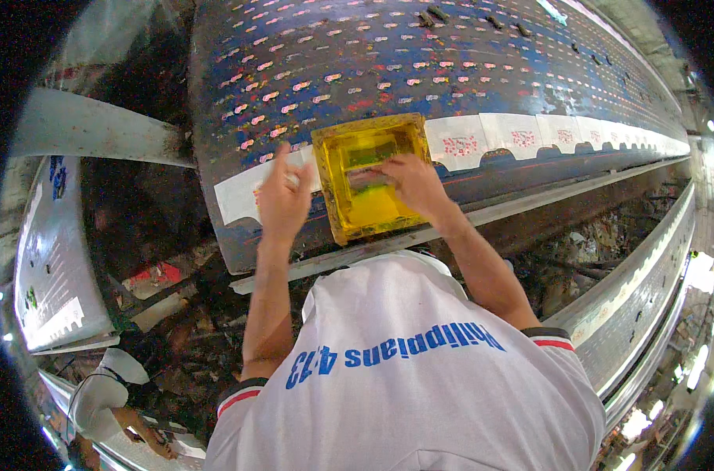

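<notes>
A screen-printing frame (329,212) with yellow mesh and a stained, worn border lies on the near edge of a long printing table. Inside it, my right hand (416,184) is closed on a squeegee (363,179), whose brownish strip shows left of my fingers. My left hand (285,196) hovers by the frame's left side, somewhat blurred, fingers apart and holding nothing I can see. Beneath and beside the frame runs a row of white cut fabric pieces (455,129); those to the right carry red prints. Part of another white piece (235,200) shows left of my left hand.
The dark blue tabletop (349,55) is covered with rows of small pink-white prints. Small dark lumps (435,14) lie at its far side. A metal rail (530,192) edges the table. Other tables (58,259) flank it. At lower left a person's arm (145,432) shows.
</notes>
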